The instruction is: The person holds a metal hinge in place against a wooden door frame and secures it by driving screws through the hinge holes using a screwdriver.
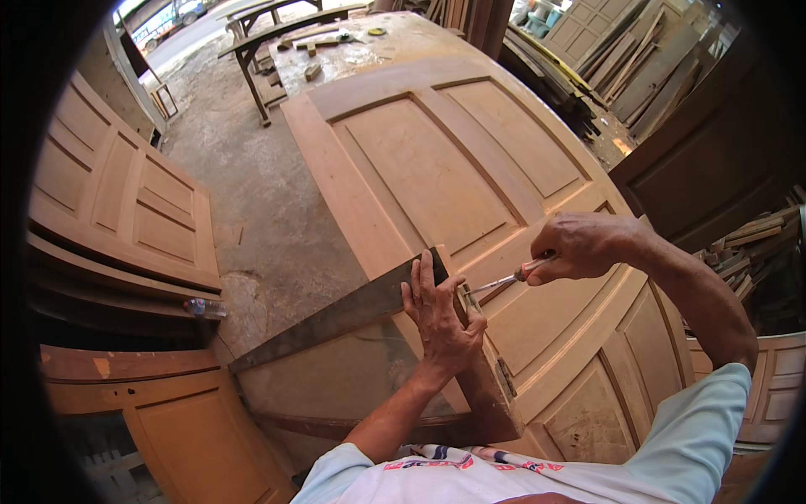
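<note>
My right hand is closed round the handle of a screwdriver. Its shaft points left, and its tip meets a small metal hinge on the edge of a dark wooden window sash. My left hand grips the sash at its corner. Two fingers lie stretched over the top face, while the forefinger and thumb are bent around the hinge. A second hinge sits lower on the same edge. The sash holds a glass pane and leans across a panelled wooden door.
More panelled doors stand at the left, with an orange-brown door below them. A plastic bottle is beside the concrete floor. Wood offcuts lie on the far worktable. Stacked boards fill the right back.
</note>
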`<state>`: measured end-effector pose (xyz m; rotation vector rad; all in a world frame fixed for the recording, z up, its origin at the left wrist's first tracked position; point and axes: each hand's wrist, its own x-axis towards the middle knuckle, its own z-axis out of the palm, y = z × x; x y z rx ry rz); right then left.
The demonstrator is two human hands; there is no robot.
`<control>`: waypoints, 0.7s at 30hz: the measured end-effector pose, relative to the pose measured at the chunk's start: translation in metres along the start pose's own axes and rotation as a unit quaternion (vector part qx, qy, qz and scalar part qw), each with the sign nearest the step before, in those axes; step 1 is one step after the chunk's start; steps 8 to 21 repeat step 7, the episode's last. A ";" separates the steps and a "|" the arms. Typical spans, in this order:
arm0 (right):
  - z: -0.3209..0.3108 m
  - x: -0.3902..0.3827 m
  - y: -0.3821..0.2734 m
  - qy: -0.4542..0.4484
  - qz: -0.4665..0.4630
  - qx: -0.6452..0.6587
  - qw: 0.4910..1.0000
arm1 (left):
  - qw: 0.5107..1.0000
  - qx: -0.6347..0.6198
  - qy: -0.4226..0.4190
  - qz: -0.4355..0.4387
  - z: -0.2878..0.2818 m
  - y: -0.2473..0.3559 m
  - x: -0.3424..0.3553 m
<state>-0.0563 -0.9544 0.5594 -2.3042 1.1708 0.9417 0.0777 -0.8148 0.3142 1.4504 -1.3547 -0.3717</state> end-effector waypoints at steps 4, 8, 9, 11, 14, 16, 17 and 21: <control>0.053 -0.005 0.024 0.061 -0.024 0.064 0.996 | 0.999 0.025 -0.034 0.009 0.006 -0.019 -0.003; 0.102 -0.018 0.050 0.164 -0.016 0.140 0.976 | 0.996 0.075 -0.049 0.017 -0.005 -0.027 -0.010; 0.102 -0.018 0.050 0.164 -0.016 0.140 0.976 | 0.996 0.075 -0.049 0.017 -0.005 -0.027 -0.010; 0.102 -0.018 0.050 0.164 -0.016 0.140 0.976 | 0.996 0.075 -0.049 0.017 -0.005 -0.027 -0.010; 0.102 -0.018 0.050 0.164 -0.016 0.140 0.976 | 0.996 0.075 -0.049 0.017 -0.005 -0.027 -0.010; 0.102 -0.018 0.050 0.164 -0.016 0.140 0.976 | 0.996 0.075 -0.049 0.017 -0.005 -0.027 -0.010; 0.102 -0.018 0.050 0.164 -0.016 0.140 0.976 | 0.996 0.075 -0.049 0.017 -0.005 -0.027 -0.010; 0.102 -0.018 0.050 0.164 -0.016 0.140 0.976 | 0.996 0.075 -0.049 0.017 -0.005 -0.027 -0.010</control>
